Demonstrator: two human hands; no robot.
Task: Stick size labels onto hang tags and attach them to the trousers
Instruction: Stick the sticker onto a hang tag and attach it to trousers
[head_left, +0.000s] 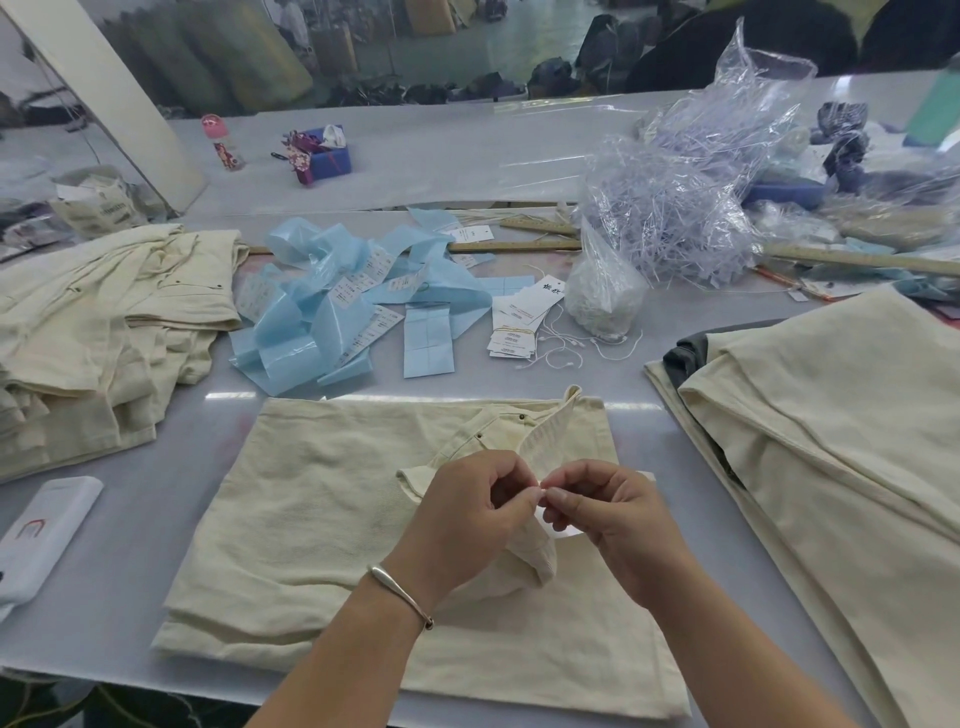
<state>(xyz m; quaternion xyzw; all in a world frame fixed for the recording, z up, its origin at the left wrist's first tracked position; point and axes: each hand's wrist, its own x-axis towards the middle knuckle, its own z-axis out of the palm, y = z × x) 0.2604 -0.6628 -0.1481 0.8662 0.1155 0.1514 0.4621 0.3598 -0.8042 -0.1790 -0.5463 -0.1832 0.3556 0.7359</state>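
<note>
Folded cream trousers (332, 519) lie flat before me on the grey table, waistband turned up at the top right. My left hand (467, 514) and my right hand (608, 519) meet over the waistband, fingertips pinching the ends of a thin white tag string between them. A white hang tag (563, 527) shows partly under my right hand. More hang tags (519, 322) lie in a stack farther back, with loose strings (571, 345) beside them. Blue backing strips with size labels (358, 306) sprawl at the centre.
Cream trousers are piled at the left (93, 332) and stacked at the right (831, 415). A clear bag of plastic fasteners (685, 208) sits at the back right, wooden rulers (519, 244) behind the strips. A white box (41, 535) lies at the left edge.
</note>
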